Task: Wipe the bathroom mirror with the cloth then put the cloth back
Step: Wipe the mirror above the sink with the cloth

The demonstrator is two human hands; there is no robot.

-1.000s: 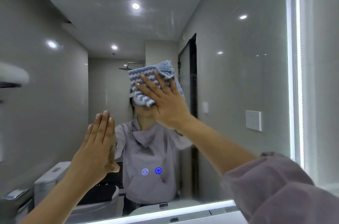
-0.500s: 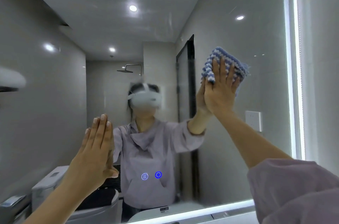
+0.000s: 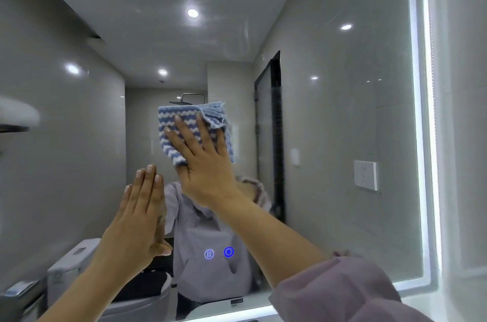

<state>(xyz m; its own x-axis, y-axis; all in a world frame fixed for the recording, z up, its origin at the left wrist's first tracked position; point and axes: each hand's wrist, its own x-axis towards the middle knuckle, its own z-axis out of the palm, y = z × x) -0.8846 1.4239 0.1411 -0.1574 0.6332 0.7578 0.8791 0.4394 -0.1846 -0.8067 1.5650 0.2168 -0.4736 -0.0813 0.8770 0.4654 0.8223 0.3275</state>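
A large bathroom mirror [image 3: 342,116] with a lit white border fills the view. A blue and white striped cloth [image 3: 181,121] lies flat against the glass near the middle. My right hand [image 3: 203,163] presses it there with straight, spread fingers. My left hand [image 3: 139,216] is flat on the glass lower left of the cloth, fingers straight and together. The cloth covers the reflected head of the person.
Two glowing blue touch icons [image 3: 218,253] sit low on the glass. The lit frame edge [image 3: 424,137] runs down the right side. In the reflection are a toilet [image 3: 76,258], a dark door frame [image 3: 276,137] and a wall socket [image 3: 365,175].
My right hand has swept the cloth from the right part of the mirror back left to the middle and a little lower. My left hand stays pressed in the same place.
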